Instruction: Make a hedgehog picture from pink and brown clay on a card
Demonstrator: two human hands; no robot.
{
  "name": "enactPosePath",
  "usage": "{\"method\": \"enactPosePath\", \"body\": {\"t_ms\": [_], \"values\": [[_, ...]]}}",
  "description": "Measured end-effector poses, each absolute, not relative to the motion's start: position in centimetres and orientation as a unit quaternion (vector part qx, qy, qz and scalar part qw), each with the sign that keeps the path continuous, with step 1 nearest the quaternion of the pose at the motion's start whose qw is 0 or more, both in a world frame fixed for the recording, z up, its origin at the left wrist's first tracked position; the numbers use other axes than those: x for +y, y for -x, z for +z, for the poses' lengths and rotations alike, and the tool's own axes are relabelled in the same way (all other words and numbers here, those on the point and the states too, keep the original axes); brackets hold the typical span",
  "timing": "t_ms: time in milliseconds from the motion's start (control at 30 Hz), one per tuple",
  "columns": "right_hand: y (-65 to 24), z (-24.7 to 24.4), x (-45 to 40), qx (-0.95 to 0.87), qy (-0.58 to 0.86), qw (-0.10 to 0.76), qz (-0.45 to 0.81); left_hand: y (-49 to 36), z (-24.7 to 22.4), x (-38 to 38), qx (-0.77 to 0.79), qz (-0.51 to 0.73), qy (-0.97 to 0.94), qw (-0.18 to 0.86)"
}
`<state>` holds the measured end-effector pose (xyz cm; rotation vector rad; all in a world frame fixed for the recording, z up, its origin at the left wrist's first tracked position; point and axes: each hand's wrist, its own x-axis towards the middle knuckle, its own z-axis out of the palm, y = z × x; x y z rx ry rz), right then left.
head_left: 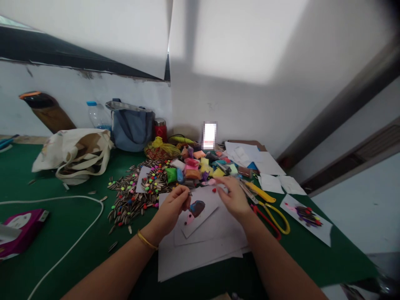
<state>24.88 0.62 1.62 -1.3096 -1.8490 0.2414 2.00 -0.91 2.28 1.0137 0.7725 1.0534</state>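
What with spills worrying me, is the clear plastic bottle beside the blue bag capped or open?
Capped: the blue cap sits on top of the clear plastic bottle. How tightly it is screwed on, I cannot tell.

The left hand [181, 201] pinches something small and dark over a white card [204, 223] with a pink-and-brown clay figure [196, 209]. The right hand [231, 195] hovers near a red ball [214, 190]; sunflower seeds [133, 204] lie heaped on the green bench [78, 237].

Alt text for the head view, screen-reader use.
Two bare hands, left and right, work above a small card bearing a pink-and-dark clay figure. Sunflower seeds with colored balls lie left; yellow-handled scissors and a finished-looking seeded card lie right.
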Motion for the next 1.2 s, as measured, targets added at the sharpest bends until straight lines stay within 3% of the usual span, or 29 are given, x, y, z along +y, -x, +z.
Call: {"method": "enactPosePath", "body": {"t_ms": [100,200,433,800,1067,1200], "values": [[-21.9,1.5,-0.8,-0.773,0.431,0.42,0.199,-2.3,2.2,-1.3,0.319,0.442,-0.442,0.712],[-19.8,1.5,-2.1,-0.754,0.427,0.436,0.243,-2.8,2.1,-1.5,0.309,0.412,-0.441,0.735],[-20.1,1.7,-2.0,-0.724,0.45,0.472,0.226,-2.7,1.9,-1.2,0.363,0.381,-0.505,0.684],[-20.8,1.0,-1.2,-0.684,0.484,0.48,0.261,-2.3,1.7,-1.0,0.348,0.399,-0.435,0.729],[-20.0,0.9,-1.6,-0.745,0.455,0.446,0.198,-2.4,2.0,-0.7,0.384,0.374,-0.617,0.576],[-20.6,0.7,-1.2,-0.678,0.513,0.491,0.189,-2.3,2.3,-0.7,0.429,0.396,-0.622,0.522]]}}
